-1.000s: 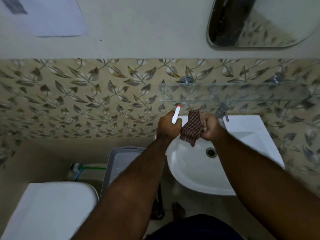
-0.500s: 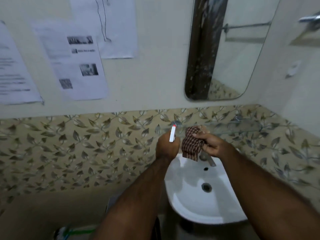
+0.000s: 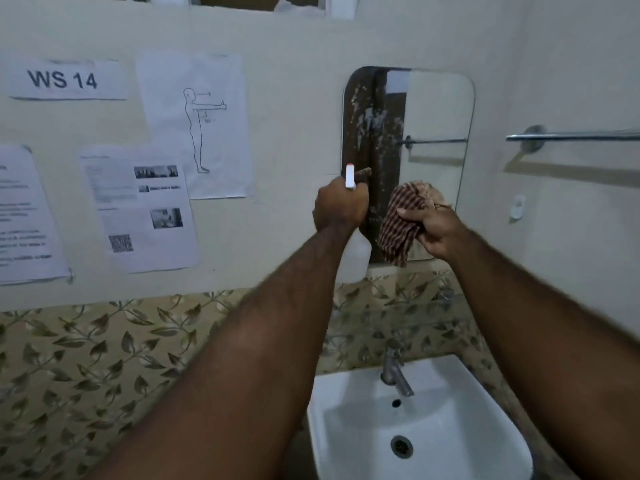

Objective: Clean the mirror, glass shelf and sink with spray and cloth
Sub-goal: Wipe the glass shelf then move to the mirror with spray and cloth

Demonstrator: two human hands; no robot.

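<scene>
My left hand (image 3: 339, 207) grips a white spray bottle (image 3: 355, 261) with a red-tipped nozzle, held up in front of the mirror's lower left corner. The mirror (image 3: 433, 116) hangs on the wall and shows white streaks of spray on its left part. My right hand (image 3: 434, 228) is shut on a brown checked cloth (image 3: 398, 225), raised against the mirror's lower edge. A glass shelf (image 3: 415, 315) runs along the tiled wall under the mirror. Below it sits the white sink (image 3: 450, 427) with a metal tap (image 3: 394, 370).
Several printed sheets (image 3: 142, 206) are taped to the wall at the left, one reading WS 14. A metal towel rail (image 3: 571, 136) is fixed to the right wall. Leaf-patterned tiles (image 3: 104, 351) cover the lower wall.
Both hands have risen from just above the sink to the mirror's lower part, still holding bottle and cloth. The view has tilted up, bringing the whole mirror into sight.
</scene>
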